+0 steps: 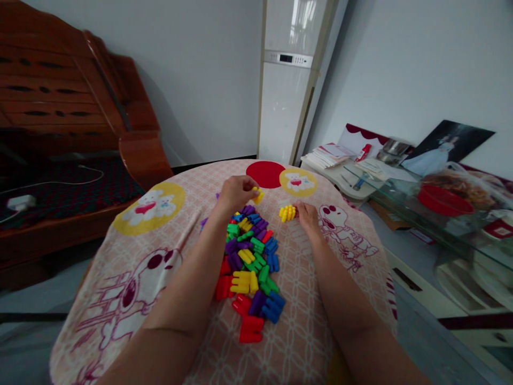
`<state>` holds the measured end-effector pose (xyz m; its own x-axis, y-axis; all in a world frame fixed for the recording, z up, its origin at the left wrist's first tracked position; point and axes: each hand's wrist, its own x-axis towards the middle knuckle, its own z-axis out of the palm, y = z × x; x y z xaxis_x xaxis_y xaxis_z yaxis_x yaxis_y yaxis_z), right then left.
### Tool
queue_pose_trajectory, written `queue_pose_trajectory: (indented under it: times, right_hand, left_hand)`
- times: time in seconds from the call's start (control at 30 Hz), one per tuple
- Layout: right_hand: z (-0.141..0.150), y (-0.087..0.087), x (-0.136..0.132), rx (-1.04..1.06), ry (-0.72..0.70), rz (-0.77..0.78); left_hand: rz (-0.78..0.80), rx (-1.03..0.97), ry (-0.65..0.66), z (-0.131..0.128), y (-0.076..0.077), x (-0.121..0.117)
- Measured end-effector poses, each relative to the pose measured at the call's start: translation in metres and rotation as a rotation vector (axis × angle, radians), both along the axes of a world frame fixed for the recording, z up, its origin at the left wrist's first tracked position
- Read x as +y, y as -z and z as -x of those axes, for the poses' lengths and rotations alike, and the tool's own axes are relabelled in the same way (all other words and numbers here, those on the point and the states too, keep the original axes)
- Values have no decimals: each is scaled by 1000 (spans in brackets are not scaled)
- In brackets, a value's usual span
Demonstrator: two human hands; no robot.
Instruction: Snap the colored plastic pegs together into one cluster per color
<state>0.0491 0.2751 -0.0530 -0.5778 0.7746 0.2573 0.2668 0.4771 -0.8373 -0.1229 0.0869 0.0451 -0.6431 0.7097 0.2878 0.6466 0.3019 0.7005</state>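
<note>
My left hand [237, 191] is raised over the far end of the block pile, its fingers pinched on a small yellow toy block [258, 195]. To the right, my right hand [306, 216] rests at the table with its fingers closed at the side of a yellow cluster of joined blocks [287, 213]. Between my forearms lies a loose heap of plastic blocks in red, yellow, green, blue and purple, with a red block [251, 329] nearest me and a blue block [273, 306] beside it. My left forearm hides part of the heap.
A patterned cloth covers the round table [296, 326]. At the right stands a glass-topped cabinet [441, 224] with papers [331, 155], a red bowl [444, 199] and a photo. A wooden bench [140, 152] is at the left, a tall white appliance [282, 112] behind.
</note>
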Motion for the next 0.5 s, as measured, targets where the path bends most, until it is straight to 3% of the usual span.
queue_pose_trajectory:
  times: [0.1, 0.27, 0.33, 0.5]
  right_hand:
    - [-1, 1, 1, 66, -3, 75]
    - [-9, -17, 2, 169, 102, 30]
    - [-13, -31, 0, 193, 25, 60]
    - [-21, -64, -12, 144, -368, 245]
  left_hand:
    - [-54, -36, 175, -35, 7, 23]
    - [-32, 90, 249, -64, 27, 42]
    - [-46, 71, 284, -65, 30, 43]
    - [-167, -20, 336, -62, 30, 41]
